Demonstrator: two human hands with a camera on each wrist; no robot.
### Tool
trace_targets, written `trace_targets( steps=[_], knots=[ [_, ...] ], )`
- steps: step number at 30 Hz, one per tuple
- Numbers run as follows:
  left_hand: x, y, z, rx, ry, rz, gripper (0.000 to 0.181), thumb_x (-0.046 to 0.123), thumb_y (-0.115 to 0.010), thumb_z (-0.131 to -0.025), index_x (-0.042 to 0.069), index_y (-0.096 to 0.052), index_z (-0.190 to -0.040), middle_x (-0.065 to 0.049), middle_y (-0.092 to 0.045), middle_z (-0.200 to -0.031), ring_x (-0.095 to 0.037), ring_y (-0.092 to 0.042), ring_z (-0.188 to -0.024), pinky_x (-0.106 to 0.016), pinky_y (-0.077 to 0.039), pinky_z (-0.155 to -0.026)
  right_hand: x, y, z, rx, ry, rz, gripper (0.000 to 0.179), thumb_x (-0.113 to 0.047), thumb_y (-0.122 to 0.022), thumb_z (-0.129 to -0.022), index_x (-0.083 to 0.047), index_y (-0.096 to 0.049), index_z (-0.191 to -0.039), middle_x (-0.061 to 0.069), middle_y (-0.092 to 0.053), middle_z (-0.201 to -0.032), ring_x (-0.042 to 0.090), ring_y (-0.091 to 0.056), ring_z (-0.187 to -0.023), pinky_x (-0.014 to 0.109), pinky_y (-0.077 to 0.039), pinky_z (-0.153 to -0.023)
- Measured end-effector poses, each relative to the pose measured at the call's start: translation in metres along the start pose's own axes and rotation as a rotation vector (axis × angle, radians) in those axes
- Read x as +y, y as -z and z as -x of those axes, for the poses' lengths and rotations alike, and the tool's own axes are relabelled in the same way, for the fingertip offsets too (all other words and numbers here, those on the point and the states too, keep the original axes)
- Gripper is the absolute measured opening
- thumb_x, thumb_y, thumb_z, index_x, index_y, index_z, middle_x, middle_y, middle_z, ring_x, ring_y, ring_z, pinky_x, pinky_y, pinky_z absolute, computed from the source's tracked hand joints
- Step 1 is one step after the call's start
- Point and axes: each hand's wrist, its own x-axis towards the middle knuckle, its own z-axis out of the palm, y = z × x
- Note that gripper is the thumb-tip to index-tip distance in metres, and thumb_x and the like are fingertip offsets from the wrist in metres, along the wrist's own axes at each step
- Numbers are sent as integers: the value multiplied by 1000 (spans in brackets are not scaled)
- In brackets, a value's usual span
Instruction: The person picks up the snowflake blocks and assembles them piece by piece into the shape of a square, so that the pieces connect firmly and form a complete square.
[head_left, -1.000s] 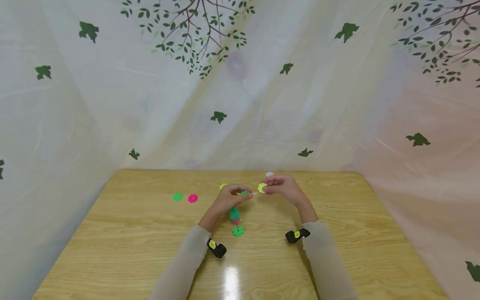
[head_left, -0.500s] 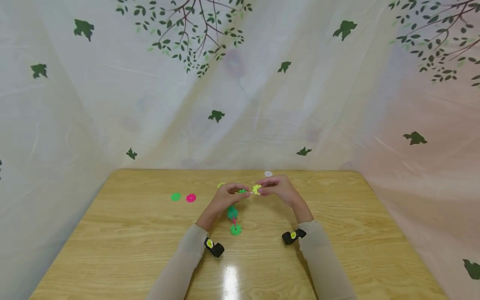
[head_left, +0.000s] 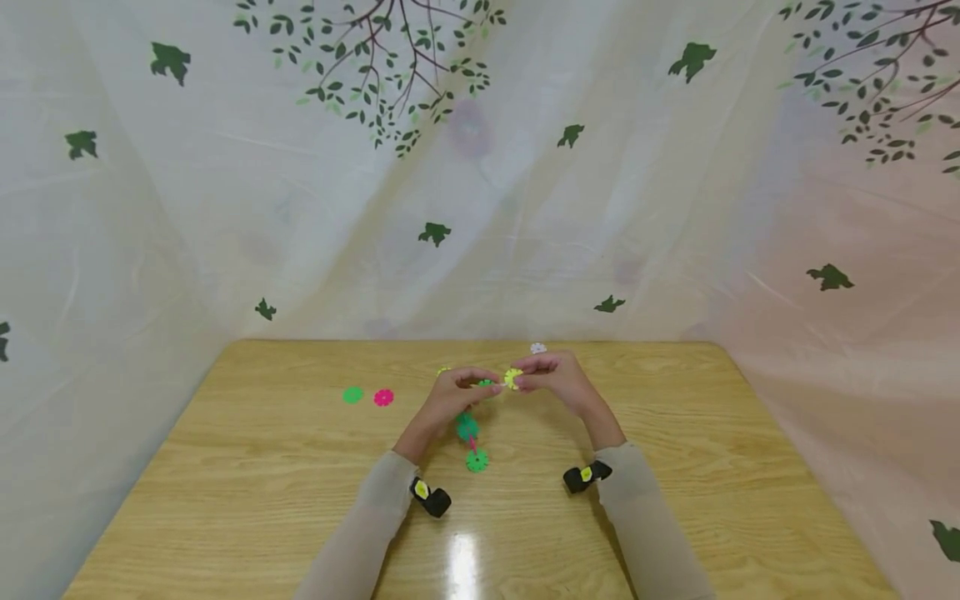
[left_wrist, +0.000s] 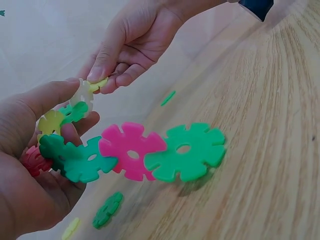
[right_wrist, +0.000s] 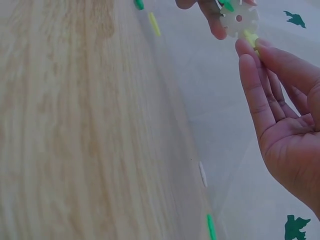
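A chain of slotted plastic flower discs hangs from my left hand [head_left: 453,396], which pinches it near its white disc [left_wrist: 81,95]. In the left wrist view the chain runs through green, yellow, red and dark green pieces to a pink disc [left_wrist: 131,152] and a green end disc [left_wrist: 195,152]. Between the thumb and fingers of my right hand [head_left: 558,377] is a yellow disc [head_left: 513,379]. Its edge meets the white disc's rim, as the right wrist view shows; how deep the slots sit in each other I cannot tell. Fingers hide part of both discs.
Loose on the wooden table [head_left: 247,467] lie a green disc [head_left: 353,395] and a pink disc [head_left: 384,397] to the left. Another yellow disc [head_left: 444,370] is partly behind my left hand. Beyond my right hand lies a white disc [head_left: 538,348], close to the printed curtain [head_left: 510,275].
My right hand has brought the yellow disc leftward, from a gap to contact with the white disc. Over the last half second both hands stay nearly still; the chain's lower end shifts slightly right.
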Motion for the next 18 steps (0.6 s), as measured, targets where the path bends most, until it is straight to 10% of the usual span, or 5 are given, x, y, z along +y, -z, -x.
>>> trace_targets(
  steps=[18],
  knots=[
    [3, -3, 2, 41, 21, 35, 30, 21, -81, -89, 4, -77, -113, 5, -63, -79, -11, -43, -61, -21, -39, -53, 5, -4, -1, 28, 22, -55, 31, 10, -72, -88, 24, -63, -114, -5, -76, -80, 11, -73, -70, 29, -64, -69]
  ],
)
